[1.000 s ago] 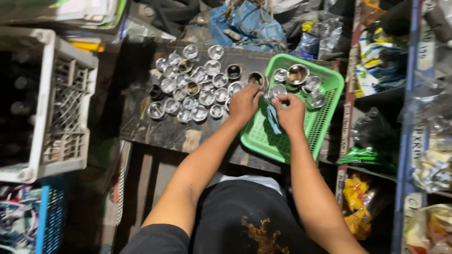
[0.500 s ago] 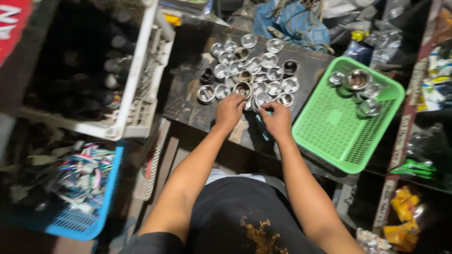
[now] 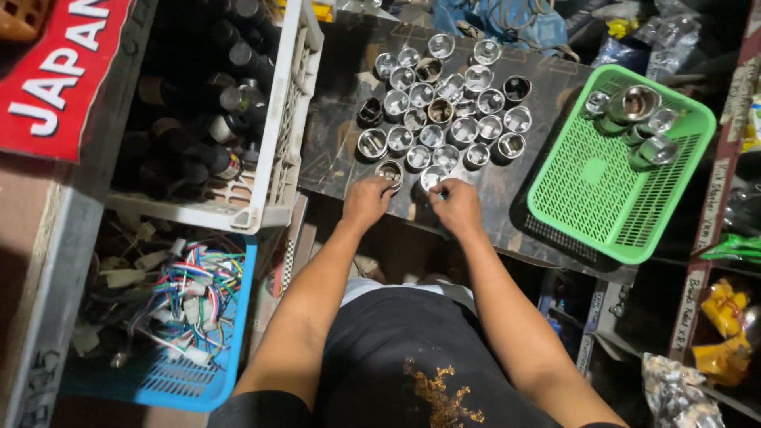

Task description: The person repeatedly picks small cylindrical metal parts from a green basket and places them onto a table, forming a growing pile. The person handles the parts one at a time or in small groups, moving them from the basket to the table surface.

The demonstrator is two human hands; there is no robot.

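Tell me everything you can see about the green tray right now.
The green tray is a shallow rectangular plastic basket with a perforated floor and raised rim. It lies tilted on the dark board, right of the metal cups, its lower edge overhanging. A few shiny metal cups sit in its far corner; the rest is bare. Neither hand touches it.

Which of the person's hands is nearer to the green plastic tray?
The right. The right hand rests at the near edge of the cluster of metal cups, just left of the green plastic tray. The left hand lies farther left, beyond the right hand.
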